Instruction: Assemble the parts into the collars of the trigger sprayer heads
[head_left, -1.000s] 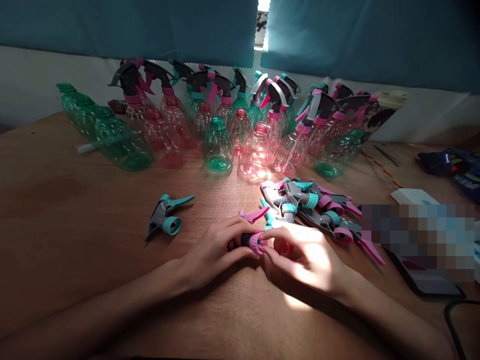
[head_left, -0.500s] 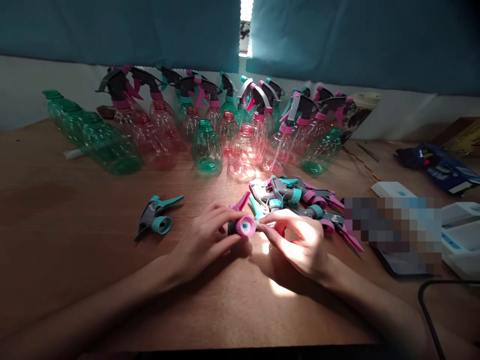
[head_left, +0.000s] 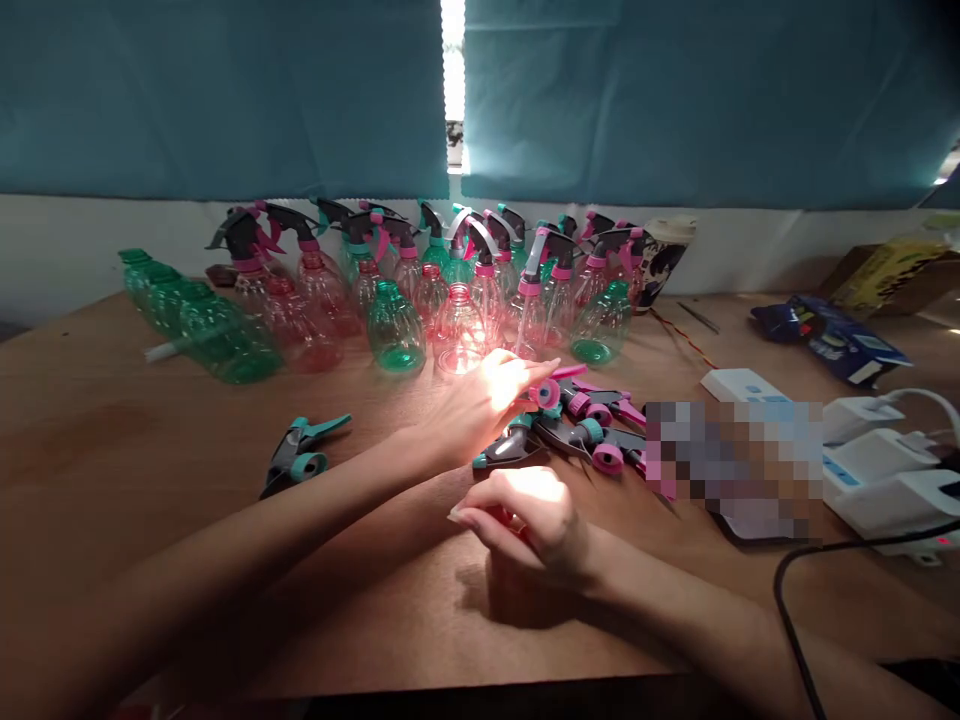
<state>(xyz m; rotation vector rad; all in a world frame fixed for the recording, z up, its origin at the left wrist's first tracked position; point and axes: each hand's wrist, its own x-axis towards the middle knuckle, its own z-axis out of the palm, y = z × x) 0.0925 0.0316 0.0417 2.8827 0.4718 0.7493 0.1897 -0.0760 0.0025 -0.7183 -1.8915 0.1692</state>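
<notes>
My left hand [head_left: 491, 400] reaches over the heap of sprayer parts, its fingers around a trigger spray head with a pink collar [head_left: 548, 394] and pink trigger. Strong sunlight washes out part of that hand. Closer to the table's front edge, my right hand [head_left: 525, 515] is closed with thumb and forefinger pinched; whatever is between them is too small to make out. Beneath and beside my left hand lie several grey spray heads, one with a teal collar [head_left: 590, 431] and another with a pink collar [head_left: 607, 459]. A single teal-and-grey spray head [head_left: 298, 455] lies left of my left forearm.
Clear green bottles [head_left: 396, 330] and pink bottles [head_left: 459, 330] stand along the back, several topped with spray heads. A patterned paper cup [head_left: 664, 262] is behind them. Rightward are a blurred-out object [head_left: 735, 465], a white power strip [head_left: 750, 390], chargers [head_left: 885, 465] and a black cable [head_left: 787, 570].
My left hand has carried the pink-collared spray head up and right to the heap. My right hand has drawn away from it, toward the front edge and left. The view has shifted too.
</notes>
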